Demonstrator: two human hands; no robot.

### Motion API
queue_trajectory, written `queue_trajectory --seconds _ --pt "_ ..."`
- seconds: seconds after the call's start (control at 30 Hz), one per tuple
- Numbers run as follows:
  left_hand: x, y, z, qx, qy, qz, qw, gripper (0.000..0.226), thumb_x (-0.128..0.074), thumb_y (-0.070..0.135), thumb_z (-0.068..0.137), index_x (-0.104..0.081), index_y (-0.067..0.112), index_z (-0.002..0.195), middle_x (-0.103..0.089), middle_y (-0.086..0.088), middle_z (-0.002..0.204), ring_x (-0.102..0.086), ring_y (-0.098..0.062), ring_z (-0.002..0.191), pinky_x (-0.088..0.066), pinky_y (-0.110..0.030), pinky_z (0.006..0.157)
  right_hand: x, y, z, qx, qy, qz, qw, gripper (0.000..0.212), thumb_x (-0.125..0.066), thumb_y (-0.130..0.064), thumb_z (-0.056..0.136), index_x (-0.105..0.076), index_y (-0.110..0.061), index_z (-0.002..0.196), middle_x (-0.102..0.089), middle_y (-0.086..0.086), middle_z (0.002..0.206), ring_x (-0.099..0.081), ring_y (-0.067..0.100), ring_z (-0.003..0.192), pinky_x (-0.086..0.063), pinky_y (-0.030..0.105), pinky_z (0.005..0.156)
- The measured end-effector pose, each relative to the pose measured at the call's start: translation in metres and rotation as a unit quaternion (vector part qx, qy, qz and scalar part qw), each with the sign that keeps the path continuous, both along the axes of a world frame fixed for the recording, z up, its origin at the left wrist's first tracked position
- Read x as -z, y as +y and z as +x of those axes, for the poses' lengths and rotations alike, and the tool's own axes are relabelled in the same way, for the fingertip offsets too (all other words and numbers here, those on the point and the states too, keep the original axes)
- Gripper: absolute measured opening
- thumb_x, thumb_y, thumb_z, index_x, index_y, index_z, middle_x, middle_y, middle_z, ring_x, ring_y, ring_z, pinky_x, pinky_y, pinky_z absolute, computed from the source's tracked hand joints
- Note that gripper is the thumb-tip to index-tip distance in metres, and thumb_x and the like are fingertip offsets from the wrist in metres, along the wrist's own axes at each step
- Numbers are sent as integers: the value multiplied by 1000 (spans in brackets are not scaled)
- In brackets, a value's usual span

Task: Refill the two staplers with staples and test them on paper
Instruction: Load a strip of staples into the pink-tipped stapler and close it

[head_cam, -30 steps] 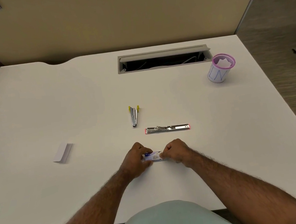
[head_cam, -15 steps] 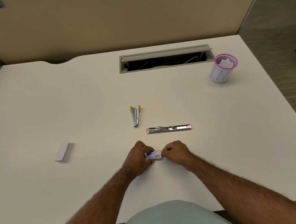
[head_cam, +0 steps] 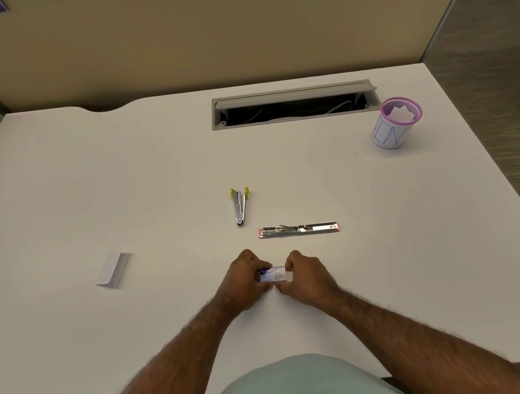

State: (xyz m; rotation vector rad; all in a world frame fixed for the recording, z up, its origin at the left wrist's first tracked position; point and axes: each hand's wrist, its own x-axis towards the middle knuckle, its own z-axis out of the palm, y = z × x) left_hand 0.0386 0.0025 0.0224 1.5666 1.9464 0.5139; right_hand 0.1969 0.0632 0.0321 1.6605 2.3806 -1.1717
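A small white and blue staple box (head_cam: 274, 274) sits low over the white desk (head_cam: 118, 182) between my hands. My left hand (head_cam: 246, 279) grips its left end and my right hand (head_cam: 306, 273) pinches its right end. Beyond them lies a pink stapler (head_cam: 299, 229), swung fully open and flat, its metal channel facing up. A yellow stapler (head_cam: 240, 204) lies further back, opened in a narrow V. A folded slip of white paper (head_cam: 112, 269) rests on the desk to the left.
A pink mesh cup (head_cam: 395, 127) wrapped in paper, with paper scraps inside, stands at the back right. An open cable hatch (head_cam: 293, 105) is cut into the desk's rear. A tan partition rises behind the desk.
My hands have drawn closer together around the staple box, so less of it shows. The staplers and the paper have not moved.
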Motion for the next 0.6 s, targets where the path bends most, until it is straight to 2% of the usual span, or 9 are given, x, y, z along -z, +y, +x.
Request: queue_trajectory --seconds 0.17,0.27,0.33,0.37,0.43,0.5,0.6 --pt "1 3 -1 7 3 0 1000 38 -77 22 76 -70 13 113 -58 -8 99 -57 -18 88 -39 -17 72 1 0 -5 -57 -19 37 998 42 -70 -35 78 -48 -15 107 -65 4 101 -62 25 89 -50 30 67" --pt "-3 -1 -5 32 -17 10 999 47 -75 21 74 -64 13 119 -57 -5 102 -52 -7 82 -35 -10 71 5 1 -4 -90 -13 53 994 31 -66 -34 83 -52 -16 103 -64 6 100 -60 25 88 -52 34 72" --pt "-8 -7 -9 -6 -56 41 998 52 -68 25 72 -61 14 122 -54 3 100 -50 0 76 -37 -9 71 6 3 -1 -96 0 54 994 28 -67 -35 81 -53 -18 100 -63 3 99 -59 25 89 -48 33 71" --pt "-10 -9 -13 -47 -59 71 995 51 -64 28 72 -60 15 121 -53 5 99 -50 0 76 -39 -13 72 6 5 1 -98 8 53 994 28 -67 -34 80 -53 -20 99 -62 1 98 -58 24 90 -46 32 70" --pt "-12 -8 -25 -136 -11 135 981 46 -60 32 75 -60 14 117 -53 5 98 -51 -6 80 -44 -23 75 4 11 3 -92 29 52 994 28 -68 -35 78 -56 -22 100 -61 -3 94 -58 22 89 -42 28 67" --pt "-11 -3 -42 -193 67 162 965 43 -59 32 82 -59 9 119 -56 -5 103 -56 -21 94 -48 -34 81 -1 22 2 -70 57 65 994 26 -67 -37 79 -58 -25 100 -56 -9 82 -56 17 80 -37 25 62" --pt "-3 8 -71 -225 128 86 962 48 -56 29 91 -49 5 132 -51 -17 126 -50 -36 115 -45 -44 94 -15 47 -3 -41 106 106 988 25 -71 -35 77 -61 -24 97 -49 -13 71 -48 11 69 -32 24 59"
